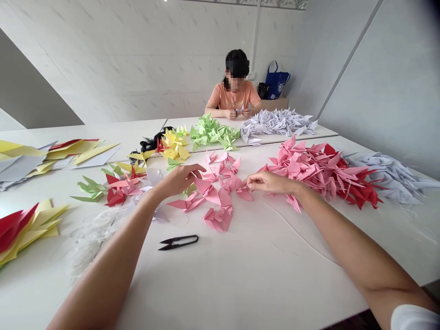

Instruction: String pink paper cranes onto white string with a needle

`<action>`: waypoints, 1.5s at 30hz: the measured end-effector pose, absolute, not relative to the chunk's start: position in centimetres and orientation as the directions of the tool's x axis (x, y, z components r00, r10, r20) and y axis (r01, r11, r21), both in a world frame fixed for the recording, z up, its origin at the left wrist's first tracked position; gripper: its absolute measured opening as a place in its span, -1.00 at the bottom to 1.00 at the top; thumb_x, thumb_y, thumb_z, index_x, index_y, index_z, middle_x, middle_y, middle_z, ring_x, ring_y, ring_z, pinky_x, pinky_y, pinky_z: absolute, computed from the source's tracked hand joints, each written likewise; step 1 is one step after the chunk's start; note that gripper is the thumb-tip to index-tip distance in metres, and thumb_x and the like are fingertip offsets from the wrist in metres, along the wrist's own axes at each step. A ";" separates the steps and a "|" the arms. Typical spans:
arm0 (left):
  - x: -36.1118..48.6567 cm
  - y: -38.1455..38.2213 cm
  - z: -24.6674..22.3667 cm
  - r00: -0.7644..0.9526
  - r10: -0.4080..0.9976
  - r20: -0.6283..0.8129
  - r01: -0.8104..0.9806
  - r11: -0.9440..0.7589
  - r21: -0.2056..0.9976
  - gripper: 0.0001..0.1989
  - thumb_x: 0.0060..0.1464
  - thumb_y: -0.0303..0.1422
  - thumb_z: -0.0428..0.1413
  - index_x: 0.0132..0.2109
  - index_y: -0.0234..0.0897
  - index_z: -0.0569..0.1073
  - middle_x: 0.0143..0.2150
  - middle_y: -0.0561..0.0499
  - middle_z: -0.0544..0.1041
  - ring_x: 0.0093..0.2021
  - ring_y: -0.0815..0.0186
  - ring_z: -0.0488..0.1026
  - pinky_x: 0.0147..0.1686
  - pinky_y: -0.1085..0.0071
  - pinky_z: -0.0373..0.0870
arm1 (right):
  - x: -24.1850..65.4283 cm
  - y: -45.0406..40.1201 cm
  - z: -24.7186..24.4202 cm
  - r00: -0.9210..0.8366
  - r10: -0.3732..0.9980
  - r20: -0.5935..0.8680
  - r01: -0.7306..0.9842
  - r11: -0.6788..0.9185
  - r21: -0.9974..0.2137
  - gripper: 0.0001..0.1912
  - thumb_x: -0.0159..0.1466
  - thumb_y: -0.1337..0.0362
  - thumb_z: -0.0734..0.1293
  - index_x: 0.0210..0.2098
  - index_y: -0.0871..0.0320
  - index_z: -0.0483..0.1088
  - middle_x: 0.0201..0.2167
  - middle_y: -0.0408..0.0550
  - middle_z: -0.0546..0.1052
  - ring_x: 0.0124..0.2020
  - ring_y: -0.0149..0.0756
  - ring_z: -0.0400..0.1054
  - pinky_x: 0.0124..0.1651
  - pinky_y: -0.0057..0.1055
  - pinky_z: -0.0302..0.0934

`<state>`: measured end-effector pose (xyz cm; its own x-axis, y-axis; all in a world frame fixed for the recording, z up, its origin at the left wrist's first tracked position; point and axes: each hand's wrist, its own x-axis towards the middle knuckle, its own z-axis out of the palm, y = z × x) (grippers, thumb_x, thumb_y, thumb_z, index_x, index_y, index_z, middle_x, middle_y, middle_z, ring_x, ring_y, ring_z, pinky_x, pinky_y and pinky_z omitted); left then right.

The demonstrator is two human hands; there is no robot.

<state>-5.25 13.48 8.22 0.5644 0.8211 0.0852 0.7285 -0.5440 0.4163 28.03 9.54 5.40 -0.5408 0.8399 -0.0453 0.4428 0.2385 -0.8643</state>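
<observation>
Above a cluster of folded pink paper cranes (209, 190), my left hand (180, 178) is open, its fingers loosely curved and apart. My right hand (270, 181) is closed in a pinch at the right side of the cluster. Its fingertips touch a pink paper crane (243, 192); what they pinch is too small to tell. A white thread (299, 232) runs over the table from below my right hand toward my right forearm. Black thread snips (178, 242) lie on the table in front of the cranes.
Heaped right are pink cranes (305, 169), red cranes (366, 190) and white cranes (388, 174). Green cranes (213, 133) and white cranes (278, 123) lie farther back. White string (94, 236) and coloured paper (30, 229) are left. A person (233, 94) sits opposite, hands together.
</observation>
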 end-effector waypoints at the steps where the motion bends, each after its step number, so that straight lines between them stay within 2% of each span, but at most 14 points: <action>1: -5.2 13.5 8.2 0.558 0.824 0.097 0.727 -0.542 0.422 -0.55 0.02 -0.45 -0.08 0.03 -0.21 0.49 -0.07 -0.08 0.66 -0.17 0.22 0.56 -0.18 0.35 0.47 | 28.0 9.5 5.4 -0.551 0.833 -0.051 0.440 0.238 -0.866 -0.69 0.19 0.00 0.45 -0.42 0.12 0.50 -0.24 -0.01 0.66 0.02 0.06 0.52 0.05 -0.17 0.36; 10: -5.2 13.7 7.9 0.545 0.829 0.126 0.714 -0.537 0.449 -0.60 0.06 -0.45 -0.07 0.00 -0.22 0.50 -0.07 -0.09 0.67 -0.11 0.19 0.59 -0.15 0.34 0.47 | 28.2 9.5 5.5 -0.603 0.794 -0.078 0.407 0.222 -0.886 -0.69 0.28 0.01 0.39 -0.38 0.13 0.42 -0.15 0.03 0.63 0.14 0.03 0.47 0.15 -0.14 0.31; 19: -5.2 13.8 7.6 0.553 0.825 0.114 0.706 -0.537 0.462 -0.60 0.09 -0.47 -0.08 0.02 -0.23 0.50 -0.04 -0.09 0.66 -0.06 0.18 0.59 -0.11 0.32 0.47 | 28.2 9.2 6.2 -0.556 0.828 -0.069 0.417 0.207 -0.885 -0.70 0.25 0.03 0.42 -0.40 0.15 0.44 -0.15 0.04 0.63 0.07 0.01 0.48 0.18 -0.10 0.28; 23: -5.2 13.9 7.2 0.534 0.832 0.150 0.715 -0.539 0.446 -0.60 0.11 -0.43 -0.06 0.05 -0.23 0.51 0.08 -0.16 0.58 0.02 0.07 0.53 0.02 0.16 0.44 | 28.2 9.2 6.4 -0.533 0.845 -0.044 0.392 0.201 -0.898 -0.70 0.27 0.03 0.39 -0.38 0.15 0.42 -0.10 0.07 0.62 0.06 -0.01 0.47 0.20 -0.09 0.26; 26: -4.7 13.6 7.5 0.521 0.833 0.185 0.708 -0.543 0.451 -0.64 0.20 -0.34 -0.05 0.05 -0.24 0.51 0.10 -0.19 0.54 0.00 0.02 0.50 0.05 0.04 0.39 | 28.0 9.1 6.6 -0.525 0.851 -0.004 0.344 0.208 -0.916 -0.68 0.29 0.01 0.36 -0.36 0.15 0.41 -0.03 0.11 0.60 0.10 -0.04 0.45 0.21 -0.09 0.25; 30: -3.0 12.1 8.1 0.561 0.807 0.185 0.626 -0.560 0.543 -0.70 0.30 -0.22 -0.03 0.01 -0.22 0.49 0.02 -0.13 0.58 -0.04 0.09 0.52 0.02 0.11 0.42 | 27.1 8.2 7.4 -0.516 0.848 0.120 0.207 0.260 -0.943 -0.69 0.33 0.02 0.34 -0.34 0.16 0.39 0.07 0.13 0.57 0.08 -0.10 0.45 0.24 -0.08 0.25; 33: -1.3 10.7 8.3 0.614 0.770 0.176 0.522 -0.563 0.641 -0.69 0.28 -0.14 0.05 0.05 -0.20 0.41 0.00 -0.10 0.58 -0.02 0.15 0.54 -0.06 0.24 0.48 | 26.2 6.9 8.3 -0.523 0.821 0.228 0.114 0.333 -0.936 -0.72 0.38 0.07 0.32 -0.33 0.15 0.40 0.12 0.11 0.54 0.14 -0.10 0.42 0.26 -0.10 0.23; 37: 0.1 9.6 8.5 0.617 0.754 0.227 0.384 -0.540 0.748 -0.73 0.22 -0.26 0.14 0.02 -0.23 0.37 -0.09 -0.08 0.57 -0.10 0.22 0.56 -0.19 0.36 0.49 | 25.1 5.4 9.0 -0.481 0.826 0.294 0.037 0.354 -0.934 -0.75 0.40 0.12 0.33 -0.34 0.14 0.40 0.14 0.07 0.54 0.24 -0.10 0.35 0.31 -0.10 0.18; 39: 0.2 9.3 8.9 0.584 0.767 0.266 0.283 -0.500 0.819 -0.75 0.22 -0.34 0.14 0.02 -0.24 0.37 -0.15 -0.05 0.57 -0.16 0.26 0.56 -0.25 0.41 0.47 | 24.7 5.1 9.1 -0.456 0.827 0.327 -0.066 0.336 -0.940 -0.75 0.40 0.11 0.33 -0.34 0.13 0.40 0.16 0.05 0.53 0.26 -0.11 0.34 0.32 -0.08 0.19; 42: 0.2 9.0 9.6 0.532 0.789 0.308 0.130 -0.436 0.890 -0.71 0.17 -0.38 0.21 0.02 -0.26 0.40 -0.16 -0.03 0.57 -0.16 0.30 0.55 -0.14 0.40 0.49 | 24.3 4.9 9.2 -0.441 0.822 0.361 -0.240 0.279 -0.930 -0.75 0.39 0.10 0.35 -0.35 0.11 0.39 0.17 -0.01 0.52 0.24 -0.13 0.37 0.31 -0.08 0.24; 45: 0.1 8.7 10.4 0.495 0.804 0.329 0.061 -0.410 0.910 -0.72 0.15 -0.33 0.27 -0.03 -0.29 0.45 -0.12 -0.07 0.58 -0.12 0.29 0.54 -0.05 0.37 0.48 | 23.9 4.5 9.5 -0.463 0.804 0.372 -0.319 0.241 -0.917 -0.76 0.39 0.12 0.36 -0.36 0.10 0.40 0.15 -0.04 0.53 0.20 -0.18 0.41 0.32 -0.10 0.26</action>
<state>0.08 8.73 10.38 0.4955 0.8038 0.3291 0.0608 -0.4101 0.9100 23.92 4.55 9.45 -0.4627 0.8045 0.3725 -0.3189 0.2410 -0.9166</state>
